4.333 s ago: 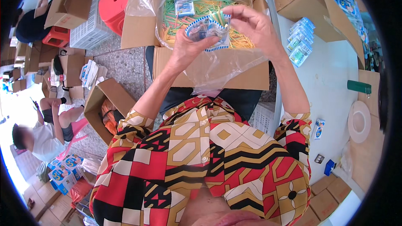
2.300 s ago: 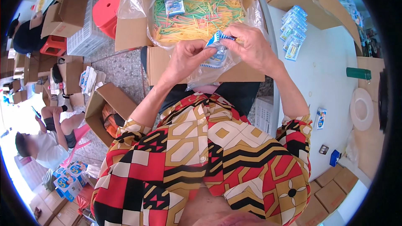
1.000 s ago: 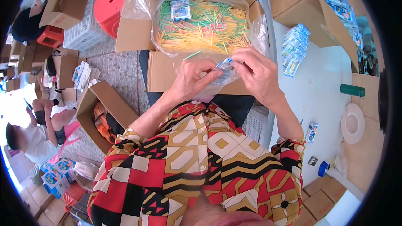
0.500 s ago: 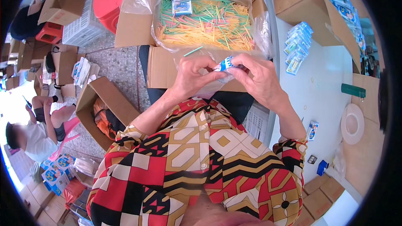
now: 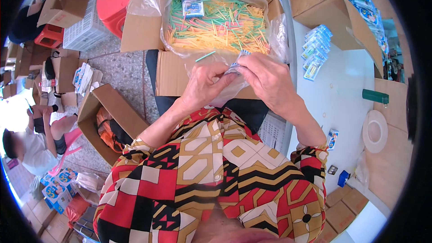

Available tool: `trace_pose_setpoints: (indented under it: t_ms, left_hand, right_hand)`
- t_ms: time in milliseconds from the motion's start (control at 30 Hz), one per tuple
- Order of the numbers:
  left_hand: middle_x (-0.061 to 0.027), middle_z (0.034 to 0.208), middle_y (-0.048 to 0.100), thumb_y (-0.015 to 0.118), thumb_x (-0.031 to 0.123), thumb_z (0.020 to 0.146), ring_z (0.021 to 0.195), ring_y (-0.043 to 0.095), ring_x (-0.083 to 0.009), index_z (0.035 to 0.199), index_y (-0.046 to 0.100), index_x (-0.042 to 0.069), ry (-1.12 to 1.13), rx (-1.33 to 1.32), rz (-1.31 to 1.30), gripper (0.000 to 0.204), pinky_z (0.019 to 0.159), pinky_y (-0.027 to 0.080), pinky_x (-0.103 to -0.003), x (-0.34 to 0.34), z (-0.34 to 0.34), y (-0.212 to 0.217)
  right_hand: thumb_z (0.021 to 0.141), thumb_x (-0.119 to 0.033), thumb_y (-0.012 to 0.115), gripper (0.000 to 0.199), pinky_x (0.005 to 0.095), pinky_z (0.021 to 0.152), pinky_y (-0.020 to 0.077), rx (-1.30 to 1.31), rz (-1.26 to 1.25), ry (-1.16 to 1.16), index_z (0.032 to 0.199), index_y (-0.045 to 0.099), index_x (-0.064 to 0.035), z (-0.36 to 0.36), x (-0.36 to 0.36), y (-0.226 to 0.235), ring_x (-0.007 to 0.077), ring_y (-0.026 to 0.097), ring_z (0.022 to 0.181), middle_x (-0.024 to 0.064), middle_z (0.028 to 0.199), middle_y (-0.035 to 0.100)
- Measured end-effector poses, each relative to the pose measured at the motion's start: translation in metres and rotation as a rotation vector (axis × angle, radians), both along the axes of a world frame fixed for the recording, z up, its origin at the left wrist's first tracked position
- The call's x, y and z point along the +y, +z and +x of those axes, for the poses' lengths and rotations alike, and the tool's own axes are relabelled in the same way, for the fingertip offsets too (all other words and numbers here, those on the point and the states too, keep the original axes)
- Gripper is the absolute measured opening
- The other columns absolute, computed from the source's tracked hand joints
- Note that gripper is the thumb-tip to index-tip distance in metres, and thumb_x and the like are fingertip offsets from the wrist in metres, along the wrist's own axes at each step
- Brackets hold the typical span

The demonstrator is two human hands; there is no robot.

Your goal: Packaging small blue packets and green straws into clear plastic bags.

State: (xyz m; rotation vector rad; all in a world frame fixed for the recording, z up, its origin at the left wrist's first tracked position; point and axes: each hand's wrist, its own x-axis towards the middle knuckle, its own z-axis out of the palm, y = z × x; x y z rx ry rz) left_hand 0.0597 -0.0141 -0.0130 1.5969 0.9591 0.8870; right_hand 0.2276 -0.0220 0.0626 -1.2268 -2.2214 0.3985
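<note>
A small blue-and-white packet (image 5: 233, 68) is pinched between my two hands, over the near flap of a cardboard box (image 5: 180, 69). My left hand (image 5: 208, 83) grips its near left end with thumb and bent fingers. At the other end, my right hand (image 5: 265, 78) closes over most of the packet and hides it. Just beyond my left knuckles is a thin green stick (image 5: 205, 56); whether it rests on the box's plastic liner or is held, I cannot make out. Loose yellow, green and pink sticks (image 5: 216, 27) fill the box, with another blue-and-white packet (image 5: 193, 6) lying on them.
On the white table (image 5: 315, 103) to the right lie a fanned row of packets (image 5: 316, 49), one single packet (image 5: 332, 139) and a green cylinder (image 5: 375, 96). An open carton (image 5: 119, 112) stands on the floor at left. Farther left, a person (image 5: 38, 144) sits low.
The packet has turned and sunk deeper into my right fingers, so less of it shows. My right hand has shifted slightly left and closed further over it. The whole view has drifted a little.
</note>
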Motion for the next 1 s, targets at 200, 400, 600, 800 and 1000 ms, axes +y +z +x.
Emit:
trace_pose_setpoints:
  t_ms: [200,400,600,800,1000]
  left_hand:
    - [-0.0142,0.071,0.062,0.065,0.007,0.076,0.059,0.059,-0.0231,0.081,0.063,-0.001,0.044,0.098,0.141,0.01,0.055,0.045,-0.03,-0.001,-0.004,0.007]
    - [-0.0095,0.069,0.063,0.067,0.004,0.073,0.059,0.059,-0.0147,0.079,0.064,-0.001,0.102,-0.023,0.137,0.007,0.053,0.045,-0.027,-0.001,-0.004,-0.008]
    - [-0.006,0.067,0.063,0.069,0.005,0.073,0.059,0.056,-0.0088,0.074,0.064,-0.001,0.138,-0.111,0.075,0.009,0.055,0.044,-0.024,0.001,-0.005,-0.014]
    - [-0.0059,0.067,0.063,0.069,0.003,0.071,0.061,0.057,-0.0092,0.075,0.063,-0.001,0.209,-0.17,0.032,0.008,0.057,0.045,-0.024,0.005,-0.011,-0.025]
    - [-0.0061,0.068,0.063,0.068,0.0,0.069,0.063,0.058,-0.0096,0.076,0.063,-0.001,0.227,-0.124,0.11,0.009,0.058,0.045,-0.024,0.007,-0.013,-0.022]
  right_hand:
    - [0.073,-0.004,0.066,0.017,0.0332,0.059,0.0486,-0.013,0.04,-0.007,0.087,0.057,-0.0027,-0.006,0.001,0.005,0.0267,0.06,0.069,0.0101,0.079,0.06]
    - [0.072,-0.006,0.067,0.016,0.0328,0.056,0.0478,-0.076,0.033,0.018,0.083,0.056,-0.0029,-0.009,-0.001,0.0,0.0253,0.06,0.065,0.0084,0.076,0.06]
    - [0.072,-0.003,0.066,0.015,0.0321,0.051,0.0466,-0.084,0.083,0.043,0.083,0.055,-0.0024,-0.013,0.003,-0.003,0.0236,0.06,0.062,0.0079,0.072,0.059]
    - [0.073,-0.004,0.064,0.016,0.031,0.051,0.0463,-0.137,0.09,0.08,0.086,0.055,-0.0042,-0.021,0.01,-0.005,0.022,0.06,0.062,0.0068,0.072,0.058]
    - [0.075,-0.008,0.061,0.012,0.0293,0.052,0.0466,-0.264,0.028,0.083,0.084,0.053,-0.0068,-0.024,0.015,0.004,0.0187,0.06,0.063,0.0055,0.072,0.057]
